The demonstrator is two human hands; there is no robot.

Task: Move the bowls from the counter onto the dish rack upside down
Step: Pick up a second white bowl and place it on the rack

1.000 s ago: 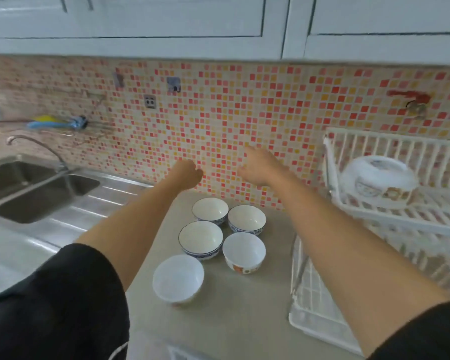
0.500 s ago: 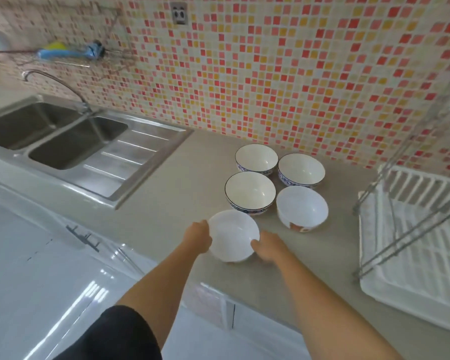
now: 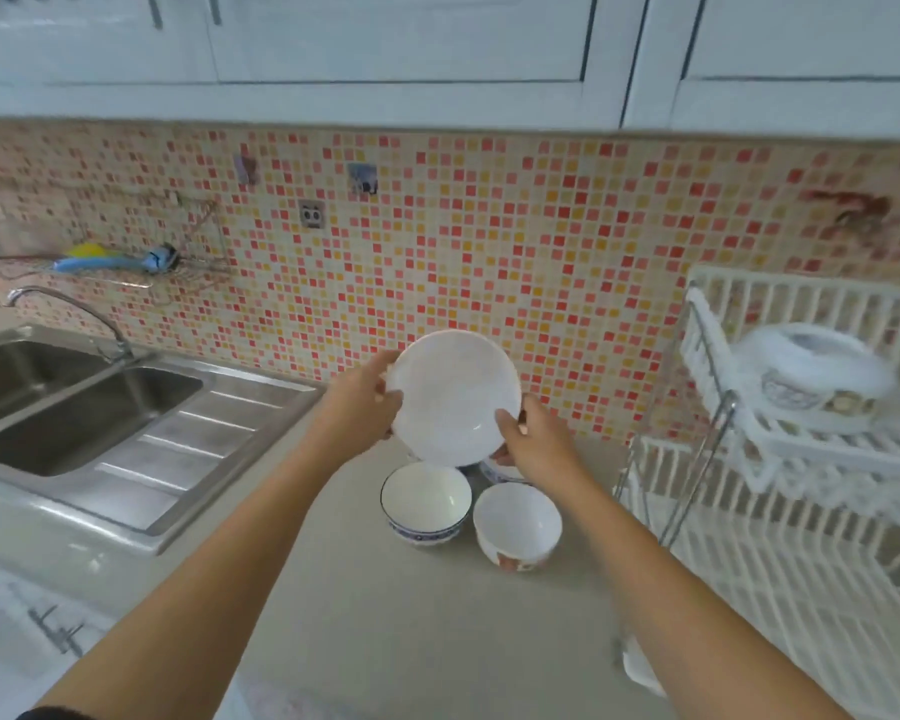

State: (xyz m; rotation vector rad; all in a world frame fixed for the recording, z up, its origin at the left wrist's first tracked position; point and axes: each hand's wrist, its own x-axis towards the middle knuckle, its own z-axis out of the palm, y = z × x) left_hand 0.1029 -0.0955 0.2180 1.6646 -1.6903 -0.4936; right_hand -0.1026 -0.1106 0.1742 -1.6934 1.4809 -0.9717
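- Both hands are gripping one plain white bowl (image 3: 455,397), lifted clear above the counter (image 3: 365,615) with its opening tipped toward the camera.
- The left hand (image 3: 359,407) is clasping the bowl's left rim, thumb lying over the edge.
- The right hand (image 3: 533,436) is clamping the lower right rim, thumb pressing just inside.
- Directly below, a blue-banded bowl (image 3: 426,504) is sitting upright on the counter, and just beside it on the right a white bowl with a red pattern (image 3: 516,524) is sitting upright too.
- Farther back, another bowl's edge (image 3: 497,472) is peeking out from under the right hand; how many are hiding behind the lifted bowl, I cannot tell.
- Over on the right the white dish rack (image 3: 780,563) is standing in two tiers, and a patterned bowl (image 3: 814,371) is resting upside down on the upper one, blurred.
- On the left the steel sink (image 3: 74,418) is lying with its curved tap (image 3: 68,314) at the far edge.
- Behind it all, the red and yellow mosaic wall (image 3: 489,252) is running under pale cabinets (image 3: 437,44).
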